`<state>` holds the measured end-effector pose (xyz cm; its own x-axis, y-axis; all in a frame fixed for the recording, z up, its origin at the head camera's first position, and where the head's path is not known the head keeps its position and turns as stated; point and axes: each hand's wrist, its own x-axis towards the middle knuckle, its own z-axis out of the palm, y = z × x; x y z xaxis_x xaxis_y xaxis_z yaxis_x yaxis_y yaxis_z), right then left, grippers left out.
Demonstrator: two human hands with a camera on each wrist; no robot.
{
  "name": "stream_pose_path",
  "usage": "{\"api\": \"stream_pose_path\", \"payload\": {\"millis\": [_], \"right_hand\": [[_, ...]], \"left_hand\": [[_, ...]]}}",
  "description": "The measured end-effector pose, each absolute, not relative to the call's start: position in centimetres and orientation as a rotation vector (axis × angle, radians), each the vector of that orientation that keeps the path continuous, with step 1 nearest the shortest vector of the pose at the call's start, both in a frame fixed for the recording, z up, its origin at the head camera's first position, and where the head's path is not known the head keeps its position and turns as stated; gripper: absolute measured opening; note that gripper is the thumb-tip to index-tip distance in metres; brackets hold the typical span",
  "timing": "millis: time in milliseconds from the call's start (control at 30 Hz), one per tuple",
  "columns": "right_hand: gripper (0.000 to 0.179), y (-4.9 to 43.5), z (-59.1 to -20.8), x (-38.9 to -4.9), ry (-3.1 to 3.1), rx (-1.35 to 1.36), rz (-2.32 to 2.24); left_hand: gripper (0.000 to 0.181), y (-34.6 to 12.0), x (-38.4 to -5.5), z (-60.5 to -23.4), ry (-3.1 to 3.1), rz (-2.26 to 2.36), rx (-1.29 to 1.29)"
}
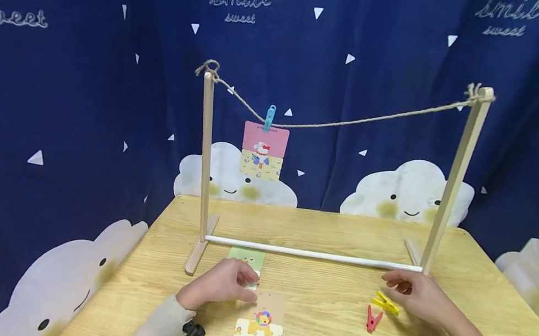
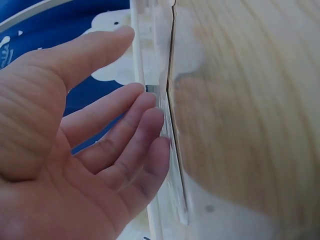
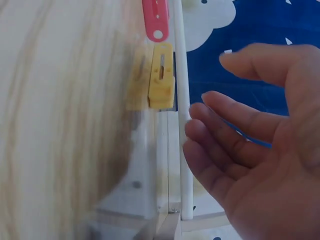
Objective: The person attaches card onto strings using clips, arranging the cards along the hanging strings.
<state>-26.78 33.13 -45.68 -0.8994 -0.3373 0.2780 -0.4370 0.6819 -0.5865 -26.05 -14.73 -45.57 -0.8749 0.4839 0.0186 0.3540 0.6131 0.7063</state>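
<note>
My left hand (image 1: pixel 222 283) hovers over the table between a green card (image 1: pixel 245 255) and a card with a lion (image 1: pixel 258 327), partly covering the green one. Its fingers are loosely bent with nothing between them, as the left wrist view also shows. On the right, my other hand (image 1: pixel 421 300) is beside a yellow clothespin (image 1: pixel 386 303), fingers relaxed and apart from the thumb. A red clothespin (image 1: pixel 373 319) lies just in front of the yellow one. From the twine (image 1: pixel 380 118) hangs a pink and yellow card (image 1: pixel 262 153), clipped by a blue clothespin (image 1: pixel 269 118).
Two wooden posts (image 1: pixel 458 178) hold the sagging twine, and a white rod (image 1: pixel 314 254) joins them low across the table (image 1: pixel 322 318). Behind the table hangs a dark blue curtain (image 1: pixel 340 76) with clouds and triangles.
</note>
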Motion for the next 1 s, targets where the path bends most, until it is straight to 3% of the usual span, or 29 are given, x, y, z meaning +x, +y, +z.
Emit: {"api": "stream_pose_path", "payload": {"millis": [433,1000], "right_hand": [[0.031,34.03,-46.14,-27.09,-2.78,0.89,1.054],[0.039,33.9,-46.43,-26.98,-2.881,0.902,1.126]], "left_hand": [[0.045,-14.66,-26.19,-45.53,2.643,1.018,0.726],[0.04,-14.73,-25.94,-45.83,2.624,1.016,0.776]]}}
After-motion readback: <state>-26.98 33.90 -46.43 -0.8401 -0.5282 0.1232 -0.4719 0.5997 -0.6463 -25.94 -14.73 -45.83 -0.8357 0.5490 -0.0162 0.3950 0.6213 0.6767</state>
